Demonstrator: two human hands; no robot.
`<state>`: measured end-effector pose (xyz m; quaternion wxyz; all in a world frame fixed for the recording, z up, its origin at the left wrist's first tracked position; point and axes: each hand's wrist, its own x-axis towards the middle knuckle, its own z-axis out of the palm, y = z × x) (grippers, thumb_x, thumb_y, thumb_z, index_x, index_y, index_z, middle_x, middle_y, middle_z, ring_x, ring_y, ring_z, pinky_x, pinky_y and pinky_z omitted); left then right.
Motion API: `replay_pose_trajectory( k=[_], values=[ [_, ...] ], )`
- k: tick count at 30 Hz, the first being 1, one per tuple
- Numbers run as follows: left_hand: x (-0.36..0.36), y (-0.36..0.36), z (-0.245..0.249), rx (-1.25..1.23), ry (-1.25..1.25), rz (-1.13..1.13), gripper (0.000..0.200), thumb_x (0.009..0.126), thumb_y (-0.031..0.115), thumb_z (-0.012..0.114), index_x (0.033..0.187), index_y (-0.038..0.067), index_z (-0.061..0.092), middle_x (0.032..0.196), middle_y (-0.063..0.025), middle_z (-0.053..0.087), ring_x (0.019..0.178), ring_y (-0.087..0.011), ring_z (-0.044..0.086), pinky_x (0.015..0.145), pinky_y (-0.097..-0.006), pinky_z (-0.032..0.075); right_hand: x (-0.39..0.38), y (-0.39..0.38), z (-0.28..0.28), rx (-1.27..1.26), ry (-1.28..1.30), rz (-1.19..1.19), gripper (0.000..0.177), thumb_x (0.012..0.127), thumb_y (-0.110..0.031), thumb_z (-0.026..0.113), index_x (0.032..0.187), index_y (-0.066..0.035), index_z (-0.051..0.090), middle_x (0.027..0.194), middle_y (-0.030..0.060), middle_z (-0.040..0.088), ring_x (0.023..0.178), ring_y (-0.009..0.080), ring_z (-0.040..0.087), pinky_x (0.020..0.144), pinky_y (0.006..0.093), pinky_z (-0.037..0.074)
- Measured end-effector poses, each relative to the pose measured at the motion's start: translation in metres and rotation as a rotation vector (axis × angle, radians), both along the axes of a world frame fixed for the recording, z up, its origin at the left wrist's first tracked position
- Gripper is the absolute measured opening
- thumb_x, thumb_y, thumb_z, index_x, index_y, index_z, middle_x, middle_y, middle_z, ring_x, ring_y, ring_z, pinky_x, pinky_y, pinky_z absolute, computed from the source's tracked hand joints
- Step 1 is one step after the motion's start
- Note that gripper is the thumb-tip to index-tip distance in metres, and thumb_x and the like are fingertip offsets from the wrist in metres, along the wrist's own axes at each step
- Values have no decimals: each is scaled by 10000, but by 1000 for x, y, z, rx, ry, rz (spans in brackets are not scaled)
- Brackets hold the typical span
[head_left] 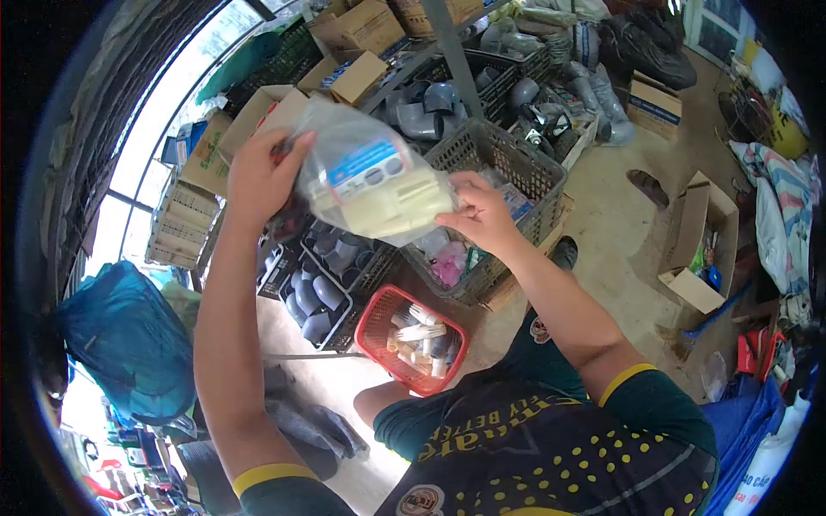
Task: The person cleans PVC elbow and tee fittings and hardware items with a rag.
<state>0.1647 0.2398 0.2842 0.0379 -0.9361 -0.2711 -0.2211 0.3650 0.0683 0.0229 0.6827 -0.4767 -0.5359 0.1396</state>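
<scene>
A clear plastic bag (370, 211) with a blue and white printed label is stretched between my two hands, with pale cream-coloured pieces inside. My left hand (262, 176) pinches its upper left edge between thumb and fingers. At the lower right corner, my right hand (477, 213) grips the bag. Just below the bag stands a red plastic basket (366, 322) holding white and grey pieces that look like pipe fittings. A dark green crate (508, 275) lies behind my right hand, with a pink bag (449, 263) and other packets in it.
Black crates of grey pipe elbows (317, 301) stand left of the red basket, and more elbows (422, 120) lie beyond. Cardboard boxes (361, 30) are stacked at the back. An open carton (701, 241) sits on the floor at right; a blue bag (133, 340) hangs at left.
</scene>
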Motion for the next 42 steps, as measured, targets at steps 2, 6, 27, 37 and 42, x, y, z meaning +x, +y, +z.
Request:
replay_pose_trajectory(
  k=[2,6,27,37,42],
  values=[
    [-11,2,-14,-94,-97,-8,384,923,380,666,901,-3,674,641,-108,585,610,-196,556,587,-363,424,1,-9,11,22,66,32,294,788,-138,825,965,33,664,1278,121,524,1017,177,639,767,313,599],
    [-32,-16,-44,-181,-347,-121,261,935,232,675,965,-27,678,728,-101,638,689,-145,577,644,-320,460,6,-22,17,-62,283,210,217,839,-114,766,978,20,666,1241,105,546,1009,170,633,801,330,590],
    [-24,-45,-222,-407,-675,14,178,954,125,610,1031,-32,642,825,-103,640,736,-138,562,663,-295,449,14,-79,-59,-304,-26,248,575,777,-161,753,1335,-148,616,1592,199,164,1406,341,381,1086,407,389],
    [-73,-80,-222,-476,-693,328,246,991,176,575,1067,-47,647,871,-100,665,798,-150,585,705,-302,469,12,-62,-59,-486,127,743,615,922,-220,663,1484,-95,445,1616,194,163,1467,289,250,1174,394,256],
    [-32,-49,-212,-407,-620,326,296,973,229,604,984,-66,631,812,-150,652,765,-189,592,693,-354,462,3,-51,-68,-268,480,745,482,950,-102,620,1409,-1,515,1400,112,555,1250,172,523,1075,323,394]
  ],
)
